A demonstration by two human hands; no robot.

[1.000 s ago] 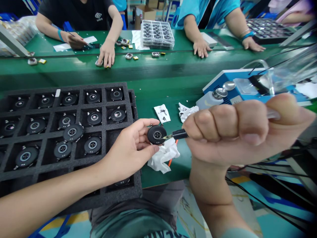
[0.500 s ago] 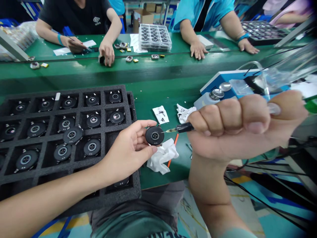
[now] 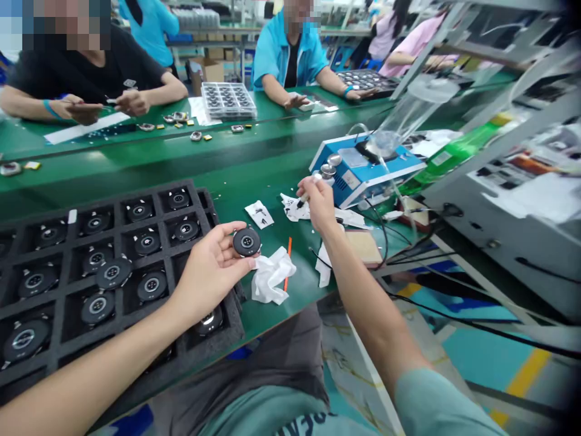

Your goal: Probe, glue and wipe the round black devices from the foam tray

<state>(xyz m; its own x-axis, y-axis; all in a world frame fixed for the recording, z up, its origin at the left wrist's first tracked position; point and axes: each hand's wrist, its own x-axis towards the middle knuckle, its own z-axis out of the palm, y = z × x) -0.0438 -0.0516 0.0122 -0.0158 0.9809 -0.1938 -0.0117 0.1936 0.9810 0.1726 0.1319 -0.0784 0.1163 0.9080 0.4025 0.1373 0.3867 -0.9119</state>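
My left hand [image 3: 218,260] grips a round black smartwatch body [image 3: 247,241] by its edge between thumb and fingers, its sensor back facing up. Beneath it on the bench lies a crumpled white cloth [image 3: 272,275], next to an orange stick [image 3: 288,260]. My right hand [image 3: 320,203] is closed around a slim needle-tipped syringe [image 3: 302,198], with its dark tip end pointing down over a white paper wipe [image 3: 290,209] with black smudges. Left of that wipe lies another small white paper [image 3: 259,214] with dark bits on it. The needle itself is too small to make out.
A black foam tray [image 3: 193,206] of watch bodies fills the left side; one watch [image 3: 114,273] lies across its dividers. Behind my right hand stand a metal-topped pump bottle [image 3: 327,171] and a blue machine [image 3: 358,175]. Cables [image 3: 384,242] hang at right. Two people work opposite.
My right hand has drawn the syringe away from the watch and moved it forward to the smudged wipe. My left hand still holds the watch. The view has tilted up and turned right.
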